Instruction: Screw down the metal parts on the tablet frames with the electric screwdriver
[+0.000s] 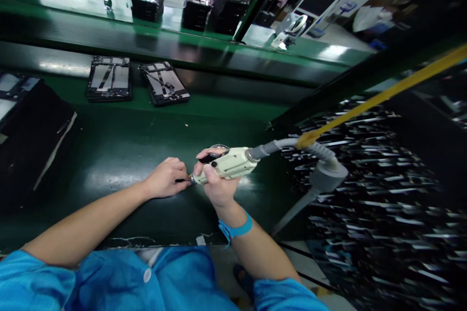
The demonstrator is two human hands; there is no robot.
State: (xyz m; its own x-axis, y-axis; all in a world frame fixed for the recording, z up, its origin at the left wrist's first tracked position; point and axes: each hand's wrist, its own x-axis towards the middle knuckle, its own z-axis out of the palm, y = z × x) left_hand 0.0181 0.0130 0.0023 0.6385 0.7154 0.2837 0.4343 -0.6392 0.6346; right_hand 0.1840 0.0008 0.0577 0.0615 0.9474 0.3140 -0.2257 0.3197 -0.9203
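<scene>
My right hand (215, 182) grips a pale green electric screwdriver (228, 164), held almost level with its tip pointing left. A grey ribbed cable (292, 145) and a yellow cord (383, 95) lead off from its rear end to the right. My left hand (168, 177) is closed with the fingertips pinched around the screwdriver's bit, a small dark piece showing between the fingers. Both hands hover just above the dark green worktable (120, 155). A blue band circles my right wrist.
Two black framed panels (108, 78) (165, 82) lie on the green conveyor beyond the hands. A large dark panel (25, 126) sits at the left. Black stacked trays (148, 4) stand on the far belt. A blurred rack of dark parts (372, 194) fills the right side.
</scene>
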